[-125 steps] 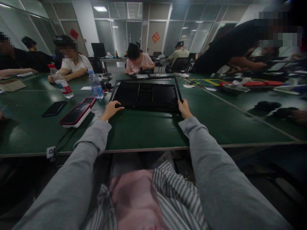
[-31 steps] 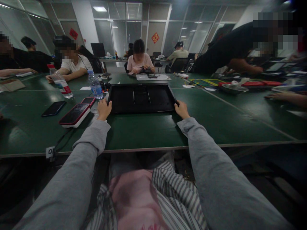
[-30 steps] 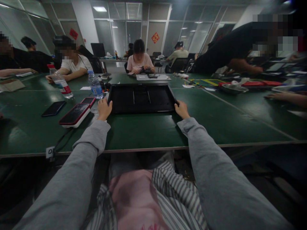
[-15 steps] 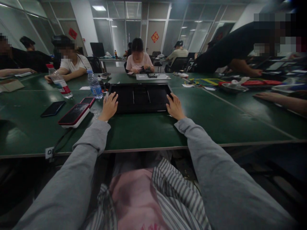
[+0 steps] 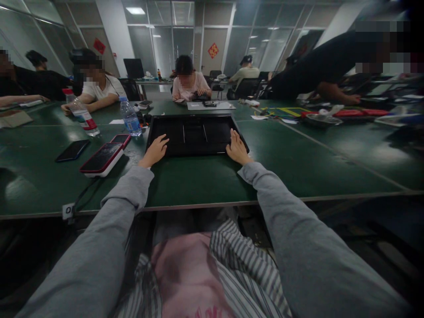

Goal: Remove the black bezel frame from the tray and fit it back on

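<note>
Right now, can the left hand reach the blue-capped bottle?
Probably yes: the left hand is open at the black panel, the blue-capped bottle stands past its left side, and only its edge seems between.

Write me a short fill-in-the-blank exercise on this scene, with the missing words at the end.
1. The tray between the left hand and the right hand is ____ in colour.
2. In this view, the blue-capped bottle stands to the ____ of the red-capped bottle.
3. The hand nearer the bottles is the person's ____ one.
4. The tabletop is ____ in colour.

Missing words: black; right; left; green.
</note>
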Motion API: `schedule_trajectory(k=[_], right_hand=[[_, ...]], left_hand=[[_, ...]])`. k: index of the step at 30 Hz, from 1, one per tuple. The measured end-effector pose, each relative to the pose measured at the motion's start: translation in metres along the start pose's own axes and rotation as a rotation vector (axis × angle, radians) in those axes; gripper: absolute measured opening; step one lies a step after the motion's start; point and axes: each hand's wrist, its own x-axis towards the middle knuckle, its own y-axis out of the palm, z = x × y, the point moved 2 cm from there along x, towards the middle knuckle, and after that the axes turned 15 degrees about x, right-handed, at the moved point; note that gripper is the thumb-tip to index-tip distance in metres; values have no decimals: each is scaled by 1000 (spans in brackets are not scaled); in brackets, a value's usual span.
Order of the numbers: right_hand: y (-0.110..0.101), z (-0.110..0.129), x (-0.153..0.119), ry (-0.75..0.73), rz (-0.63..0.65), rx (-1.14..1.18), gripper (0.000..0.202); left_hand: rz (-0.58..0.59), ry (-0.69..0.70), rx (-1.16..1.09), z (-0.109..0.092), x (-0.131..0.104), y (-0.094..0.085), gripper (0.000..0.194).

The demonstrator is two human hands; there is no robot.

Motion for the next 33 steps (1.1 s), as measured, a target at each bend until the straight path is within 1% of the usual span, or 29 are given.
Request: schedule_trajectory(k=[4, 7, 9, 11, 13, 15, 18, 23, 25, 28, 30, 33], right_hand=[[1, -3, 0, 60, 21, 41, 84], [-1, -3, -1, 45, 25, 39, 81], [-1, -1, -2, 5, 42, 30, 73], [-1, 1, -3, -24, 78, 19, 62], [1, 1, -3, -12, 113, 14, 56], [3, 0, -3, 13, 122, 18, 56], [4, -2, -2, 17, 103, 36, 56], [3, -3, -2, 16, 97, 70, 54], [2, -3, -3, 18, 94, 94, 53], [-3, -3, -2, -1, 29, 124, 50], [-10, -6, -3, 5, -70, 127, 48], [-21, -19, -3, 94, -259, 121, 44]], left_hand=[[22, -26, -28, 0, 1, 0, 41], [31, -41, -38, -1, 0, -3, 40], [34, -46, -45, -3, 0, -4, 40], [36, -43, -50, -4, 0, -5, 38], [34, -42, -56, -4, 0, -5, 37], [28, -38, -61, -4, 0, -5, 36], [18, -28, -60, -5, 0, -4, 34], [-10, -65, -42, -7, -1, -9, 30], [-47, -115, -25, -7, -1, -15, 28], [-140, -266, 11, 0, -3, -24, 30], [-186, -378, 30, 8, -5, -26, 32], [-181, -549, 31, 23, -8, -21, 39]])
